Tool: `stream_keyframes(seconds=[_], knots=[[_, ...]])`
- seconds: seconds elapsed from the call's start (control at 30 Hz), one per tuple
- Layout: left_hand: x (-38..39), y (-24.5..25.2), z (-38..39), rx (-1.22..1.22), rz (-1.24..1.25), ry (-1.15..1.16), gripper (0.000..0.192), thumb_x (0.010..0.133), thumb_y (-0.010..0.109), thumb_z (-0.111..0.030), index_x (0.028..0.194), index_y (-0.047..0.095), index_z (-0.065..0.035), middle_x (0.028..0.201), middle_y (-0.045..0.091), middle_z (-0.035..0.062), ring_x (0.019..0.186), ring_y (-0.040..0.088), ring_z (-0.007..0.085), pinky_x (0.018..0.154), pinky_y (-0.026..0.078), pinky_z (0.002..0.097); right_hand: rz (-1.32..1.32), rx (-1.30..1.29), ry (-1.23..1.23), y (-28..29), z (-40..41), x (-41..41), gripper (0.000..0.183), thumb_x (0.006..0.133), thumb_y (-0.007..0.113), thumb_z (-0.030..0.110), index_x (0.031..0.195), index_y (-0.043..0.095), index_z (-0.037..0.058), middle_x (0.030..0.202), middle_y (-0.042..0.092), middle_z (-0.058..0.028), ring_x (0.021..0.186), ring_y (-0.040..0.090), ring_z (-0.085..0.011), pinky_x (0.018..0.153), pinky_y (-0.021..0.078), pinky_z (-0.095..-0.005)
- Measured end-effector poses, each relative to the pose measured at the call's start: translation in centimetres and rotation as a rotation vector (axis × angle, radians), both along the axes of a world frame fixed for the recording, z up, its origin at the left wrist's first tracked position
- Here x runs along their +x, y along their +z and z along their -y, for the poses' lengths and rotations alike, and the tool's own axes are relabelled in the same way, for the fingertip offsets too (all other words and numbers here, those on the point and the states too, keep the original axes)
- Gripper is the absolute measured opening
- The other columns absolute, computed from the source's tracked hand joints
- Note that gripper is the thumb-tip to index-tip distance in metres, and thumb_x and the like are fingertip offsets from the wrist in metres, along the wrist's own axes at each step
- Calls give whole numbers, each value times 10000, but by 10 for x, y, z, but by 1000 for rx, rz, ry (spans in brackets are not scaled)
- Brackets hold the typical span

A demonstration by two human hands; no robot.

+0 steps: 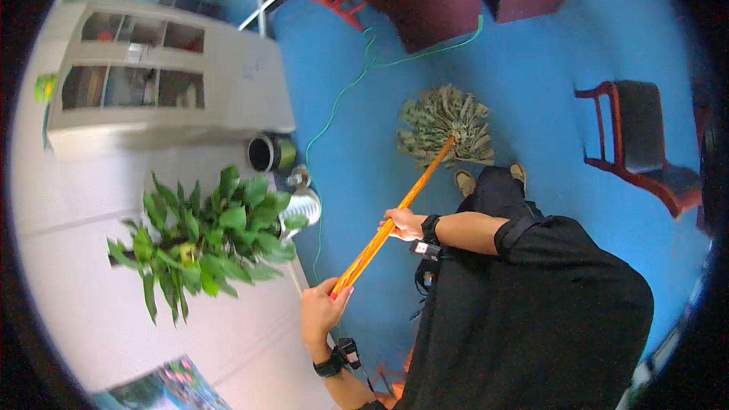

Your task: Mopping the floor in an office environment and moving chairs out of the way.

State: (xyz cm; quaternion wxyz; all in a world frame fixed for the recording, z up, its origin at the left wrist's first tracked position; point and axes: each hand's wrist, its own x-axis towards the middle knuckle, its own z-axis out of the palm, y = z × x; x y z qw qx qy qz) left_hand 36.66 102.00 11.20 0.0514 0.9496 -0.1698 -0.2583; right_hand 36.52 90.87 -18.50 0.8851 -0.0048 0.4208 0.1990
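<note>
A mop slants across the middle of the view, its orange handle (422, 183) streaked like wood grain. Its mop head (445, 119), made of grey-green cloth strips, lies spread on the blue floor just in front of my shoes (465, 182). My left hand (322, 312) is closed around the upper end of the handle, with the thumb along it. Farther down, my right hand (404, 224) grips the same handle. Each wrist wears a black strap with a small device.
Left, a leafy potted plant (211, 239) stands by a white wall, near a dark bin (263, 152) and a cabinet (245, 85). A green cable (336, 111) trails over the floor towards a dark red desk (433, 8). A wooden chair (641, 125) is at right.
</note>
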Motion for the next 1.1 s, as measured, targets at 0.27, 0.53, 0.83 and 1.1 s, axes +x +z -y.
stream_keyframes(seconds=[0.27, 0.53, 0.83, 1.1], knots=[[79, -43, 124, -127, -68, -508, 220, 689, 641, -252, 761, 625, -44, 510, 509, 141, 454, 521, 283, 447, 402, 332, -239, -187, -426, -16, 132, -2, 227, 773, 455, 27, 969, 341, 16, 776, 498, -120, 647, 560, -212, 616, 526, -383], [56, -65, 282, -92, 34, -989, 257, 723, 591, -293, 781, 600, -43, 594, 551, 164, 578, 542, 349, 507, 424, 402, -333, -234, -858, -13, 270, -48, 243, 772, 470, 25, 986, 372, -36, 737, 519, -134, 610, 573, -240, 542, 522, -358], [15, -65, 319, -50, 133, -1084, 269, 738, 556, -329, 792, 595, -68, 617, 569, 155, 596, 560, 342, 526, 444, 415, -414, -169, -1002, -18, 300, -79, 162, 769, 434, 23, 896, 337, -1, 662, 464, -140, 519, 522, -252, 507, 509, -401], [24, -66, 229, -86, 105, -932, 201, 786, 512, -287, 791, 581, -99, 623, 573, 119, 571, 547, 337, 494, 422, 415, -585, -213, -670, -1, 239, -65, 274, 797, 364, 61, 1061, 318, 6, 698, 466, -144, 530, 541, -266, 487, 509, -391]])
